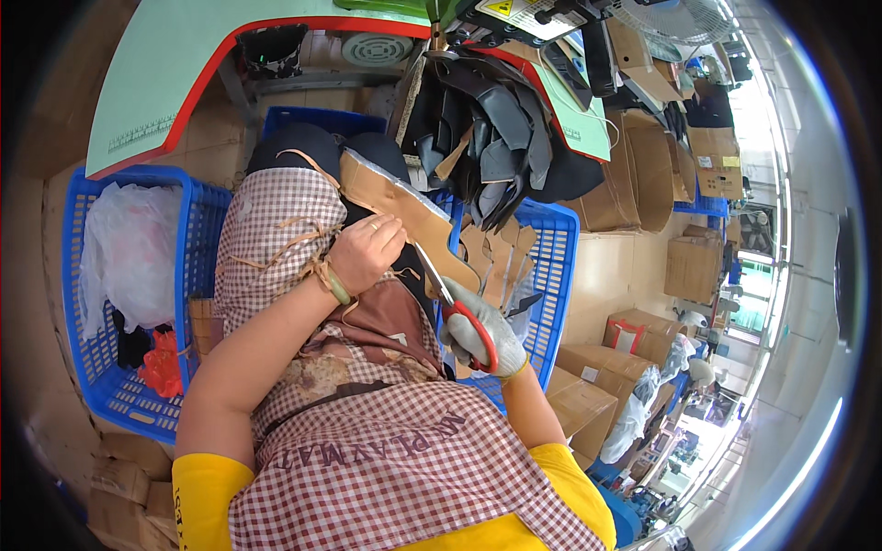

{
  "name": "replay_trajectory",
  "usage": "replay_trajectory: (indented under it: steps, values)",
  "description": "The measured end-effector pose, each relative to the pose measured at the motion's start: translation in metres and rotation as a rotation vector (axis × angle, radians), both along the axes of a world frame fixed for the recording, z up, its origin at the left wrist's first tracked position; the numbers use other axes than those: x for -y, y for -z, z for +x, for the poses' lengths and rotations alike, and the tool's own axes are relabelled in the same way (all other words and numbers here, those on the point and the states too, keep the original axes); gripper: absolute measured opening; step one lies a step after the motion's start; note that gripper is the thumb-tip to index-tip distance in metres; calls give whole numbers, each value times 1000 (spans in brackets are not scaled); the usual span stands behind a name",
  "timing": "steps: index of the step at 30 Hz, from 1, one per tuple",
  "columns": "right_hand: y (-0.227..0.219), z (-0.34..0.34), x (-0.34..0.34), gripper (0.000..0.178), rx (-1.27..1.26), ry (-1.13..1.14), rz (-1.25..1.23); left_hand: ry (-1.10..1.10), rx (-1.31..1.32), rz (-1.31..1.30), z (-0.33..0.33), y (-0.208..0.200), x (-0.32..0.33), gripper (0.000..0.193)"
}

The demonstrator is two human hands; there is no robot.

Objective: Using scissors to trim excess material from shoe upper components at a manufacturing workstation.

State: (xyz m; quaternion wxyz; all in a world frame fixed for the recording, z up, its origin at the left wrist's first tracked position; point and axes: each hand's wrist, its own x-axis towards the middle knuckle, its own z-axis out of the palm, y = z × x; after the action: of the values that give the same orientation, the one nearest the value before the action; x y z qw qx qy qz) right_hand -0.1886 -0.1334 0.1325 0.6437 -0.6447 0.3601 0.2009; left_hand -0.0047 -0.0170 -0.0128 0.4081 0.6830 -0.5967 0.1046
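Observation:
Across my lap lies a tan boot-shaped piece (397, 199) with a pale, fuzzy-looking edge. My left hand (366, 253), bare with a ring and a bangle, is pinched closed at its near edge; what sits between the fingertips is hidden. In my right hand (480, 329), which wears a grey-white glove, is a pair of scissors (432, 273) with red handles. Their blades point away from me, tips close to my left fingertips and beside the tan piece. Thin tan offcut strips (292, 223) lie on my checked apron (248, 216) and near my left wrist.
To my left stands a blue basket (188, 275) with plastic bags. Another blue basket (554, 266) on my right holds tan cut pieces (501, 262). Dark grey pieces (501, 119) hang by the green, red-edged table (165, 78). Cardboard boxes (588, 390) stand at right.

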Motion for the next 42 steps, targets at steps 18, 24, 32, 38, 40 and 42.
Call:
replay_trajectory:
  steps: [18,24,32,38,40,42]
  values:
    - [32,-4,13,77,52,78,216,14,-96,32,5,-3,1,16]
    - [60,-18,8,76,213,285,569,32,-90,59,6,-5,2,17]
    - [58,-13,8,75,175,244,452,35,-40,60,8,0,4,20]
    - [61,-14,19,73,135,224,556,43,-34,51,8,0,3,21]
    - [63,-12,18,73,123,208,455,47,6,62,8,0,3,20]
    - [63,-8,16,72,140,202,436,39,-6,59,8,0,3,20]
